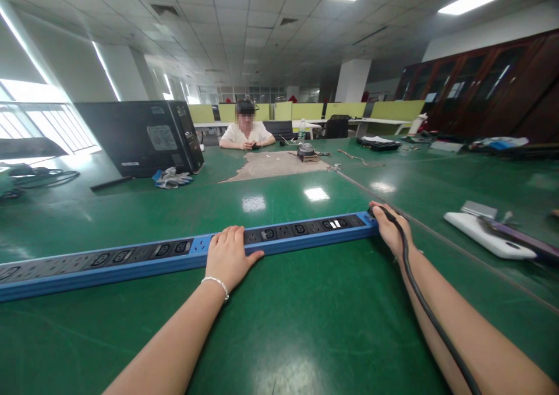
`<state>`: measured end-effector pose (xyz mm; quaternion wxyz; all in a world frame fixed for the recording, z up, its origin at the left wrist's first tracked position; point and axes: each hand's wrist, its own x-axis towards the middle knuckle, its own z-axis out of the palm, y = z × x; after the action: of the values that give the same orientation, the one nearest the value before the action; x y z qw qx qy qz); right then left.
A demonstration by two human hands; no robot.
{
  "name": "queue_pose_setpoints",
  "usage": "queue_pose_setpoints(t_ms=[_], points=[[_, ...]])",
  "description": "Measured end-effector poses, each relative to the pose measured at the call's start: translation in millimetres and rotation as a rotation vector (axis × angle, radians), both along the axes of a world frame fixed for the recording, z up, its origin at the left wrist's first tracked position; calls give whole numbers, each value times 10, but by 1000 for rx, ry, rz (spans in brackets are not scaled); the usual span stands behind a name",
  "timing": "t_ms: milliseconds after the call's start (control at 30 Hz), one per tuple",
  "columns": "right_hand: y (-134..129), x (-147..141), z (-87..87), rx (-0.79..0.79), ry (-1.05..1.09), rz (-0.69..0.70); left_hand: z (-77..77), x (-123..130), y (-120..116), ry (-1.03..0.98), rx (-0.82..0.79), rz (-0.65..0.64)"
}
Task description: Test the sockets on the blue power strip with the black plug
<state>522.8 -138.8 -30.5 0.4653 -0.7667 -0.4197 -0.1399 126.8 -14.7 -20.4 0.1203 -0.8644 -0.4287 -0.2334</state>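
A long blue power strip (283,245) with a row of black sockets lies across the green table, running out of view at the left. My left hand (229,255) rests over its middle, fingers wrapped across the top and thumb along the near side; a silver bracelet is on that wrist. At the strip's right end, my right hand (392,229) closes round the end where a thick black cable (414,287) comes out. The cable runs down over my right forearm. My right fingertips are partly hidden behind the cable.
Across the green table (305,319) sits a person (247,133). A black computer case (144,138) and gloves (172,177) stand back left. A white device (484,235) lies right. Further back are a bottle (301,131) and a small metal device (306,151).
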Motion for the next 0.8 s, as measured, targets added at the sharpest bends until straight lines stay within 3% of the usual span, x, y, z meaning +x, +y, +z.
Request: queue_pose_setpoints(t_ms=[267,500,800], points=[[36,38,-2,-220,-27,-30,0,-5,0,-13,-16,-11],[10,-16,-43,-218,-149,-146,10,-5,-13,-35,-37,-12],[4,8,-45,-232,-155,-134,20,-2,-19,-31,-35,-6]])
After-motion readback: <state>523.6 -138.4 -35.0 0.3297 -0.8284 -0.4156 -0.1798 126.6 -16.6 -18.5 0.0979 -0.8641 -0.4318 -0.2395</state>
